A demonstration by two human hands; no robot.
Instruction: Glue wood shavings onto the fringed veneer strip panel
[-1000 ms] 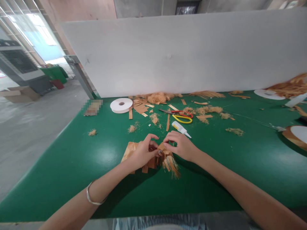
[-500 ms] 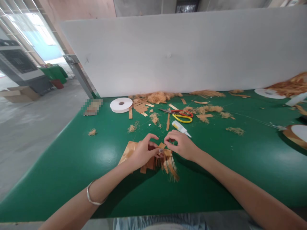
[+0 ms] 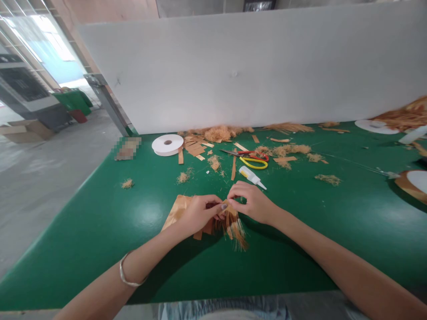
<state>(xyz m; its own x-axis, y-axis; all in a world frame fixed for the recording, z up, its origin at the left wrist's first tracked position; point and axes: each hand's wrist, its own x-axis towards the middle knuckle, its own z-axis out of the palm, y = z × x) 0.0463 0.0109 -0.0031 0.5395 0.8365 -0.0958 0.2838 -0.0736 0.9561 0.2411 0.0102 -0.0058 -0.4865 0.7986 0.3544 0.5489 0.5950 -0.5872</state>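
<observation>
A brown fringed strip [image 3: 234, 222] hangs its loose threads toward me near the middle of the green table [image 3: 83, 249]. My left hand [image 3: 203, 212] is closed, pinching the strip's upper edge between thumb and fingers. From the other side my right hand [image 3: 251, 201] pinches the same upper edge, its fingertips close to the left thumb. Under and beside the left hand lie a flat tan sheet [image 3: 176, 210] and short brown strips [image 3: 198, 234]. Just beyond the right hand rests a white glue bottle [image 3: 251, 175], its nozzle pointing toward me.
Behind the bottle lie scissors [image 3: 254, 160] with red and yellow handles. A white reel [image 3: 167, 145] stands at the back left, near cut strips [image 3: 195, 149] and fibre tufts [image 3: 220, 132]. A white panel [image 3: 233, 75] borders the table's far side. Another reel [image 3: 415, 184] sits at right.
My left index finger has come down from its raised position onto the strip's upper edge. The small tab standing up between my hands is now covered by the fingers. My right hand stays nearly in place.
</observation>
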